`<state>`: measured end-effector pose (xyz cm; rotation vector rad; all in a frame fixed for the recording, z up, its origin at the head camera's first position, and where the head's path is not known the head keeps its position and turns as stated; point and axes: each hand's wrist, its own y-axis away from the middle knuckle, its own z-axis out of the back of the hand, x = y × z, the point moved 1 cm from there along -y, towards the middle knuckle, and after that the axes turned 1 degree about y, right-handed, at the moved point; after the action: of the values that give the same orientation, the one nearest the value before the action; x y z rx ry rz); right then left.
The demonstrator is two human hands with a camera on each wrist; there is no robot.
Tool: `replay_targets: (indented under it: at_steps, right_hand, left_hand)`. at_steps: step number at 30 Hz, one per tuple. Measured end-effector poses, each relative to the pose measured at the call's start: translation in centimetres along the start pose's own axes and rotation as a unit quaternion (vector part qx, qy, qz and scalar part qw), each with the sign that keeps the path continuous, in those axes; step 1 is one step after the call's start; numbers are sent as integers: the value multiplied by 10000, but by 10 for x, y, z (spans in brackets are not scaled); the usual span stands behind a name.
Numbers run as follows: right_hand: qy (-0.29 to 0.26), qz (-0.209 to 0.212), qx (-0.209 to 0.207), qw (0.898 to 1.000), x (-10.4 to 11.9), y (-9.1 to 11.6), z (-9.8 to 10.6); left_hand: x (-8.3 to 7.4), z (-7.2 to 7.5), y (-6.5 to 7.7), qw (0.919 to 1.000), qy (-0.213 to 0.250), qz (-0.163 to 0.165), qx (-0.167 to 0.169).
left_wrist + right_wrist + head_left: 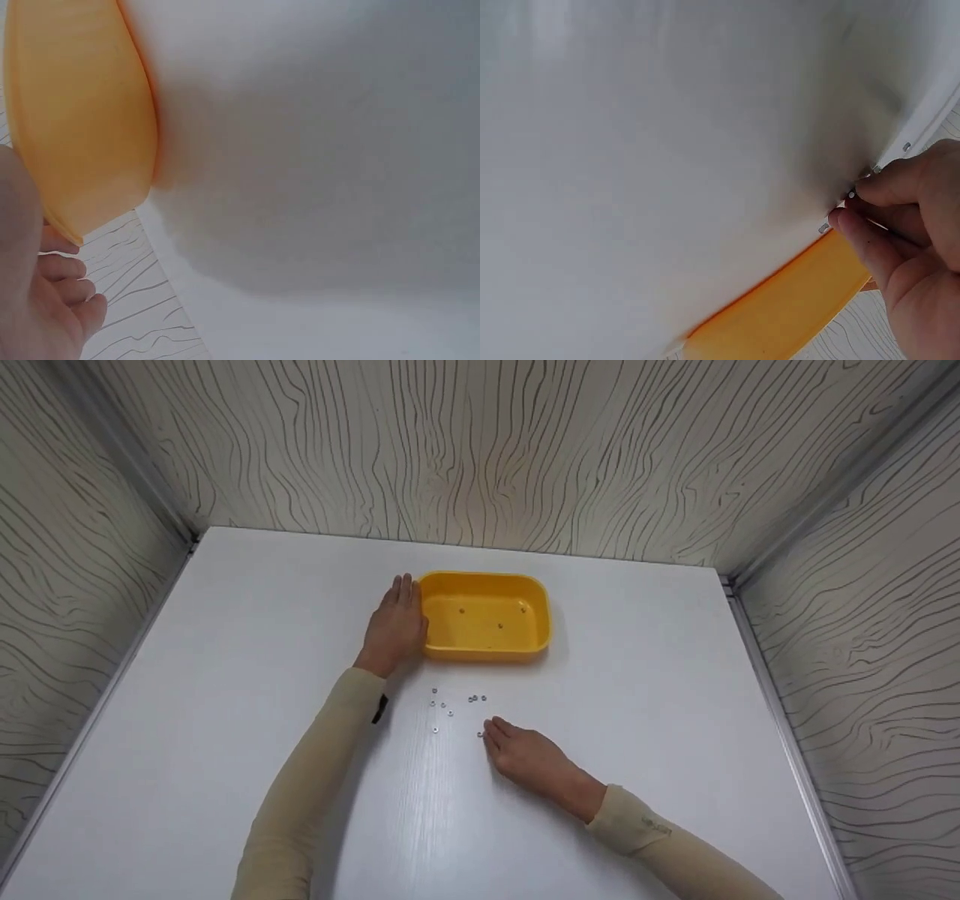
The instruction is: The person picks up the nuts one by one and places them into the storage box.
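Note:
A yellow plastic bin (487,655) stands on the white table with a few small metal nuts (500,626) inside. My left hand (394,628) rests against the bin's left side, its fingers extended along the wall and the thumb at the rim. In the left wrist view, the bin's outer wall (82,112) is beside that hand (56,300). Below the bin, my right hand (529,757) is low over the table. Its thumb and fingertips pinch a small nut (851,195) in the right wrist view. Several loose nuts (443,706) lie between the hands.
The white table (637,697) is bordered by wood-grain patterned panels (480,457) at the back and on both sides. Metal rails (795,735) run along the side edges. Both forearms wear beige sleeves (300,787).

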<state>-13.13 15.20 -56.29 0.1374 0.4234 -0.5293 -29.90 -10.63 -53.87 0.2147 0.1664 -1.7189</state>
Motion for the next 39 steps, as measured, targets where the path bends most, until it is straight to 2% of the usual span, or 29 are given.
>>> replay_targets:
  at_steps: [4, 7, 12, 19, 25, 34, 39]
  right_hand:
    - [392, 153, -87, 9991, 4, 2, 2]
    - [468, 161, -90, 9987, 5, 3, 3]
    - [271, 60, -112, 9996, 6, 3, 4]
    - [189, 28, -234, 9995, 4, 1, 4]
    - [103, 23, -250, 9996, 2, -1, 2]
    - [139, 68, -564, 9983, 2, 0, -1]
    - [83, 66, -488, 9988, 2, 1, 0]
  left_hand:
    - [-1, 0, 0, 10000, -32, -43, 59]
    - [0, 1, 0, 10000, -27, -13, 93]
    - [1, 1, 2, 10000, -5, -19, 70]
    - [2, 1, 3, 9995, -164, -182, -207]
    - [2, 0, 1, 9995, -211, -186, -131]
    - [3, -1, -4, 9999, -109, -103, 30]
    - [2, -2, -2, 10000, -12, 5, 49]
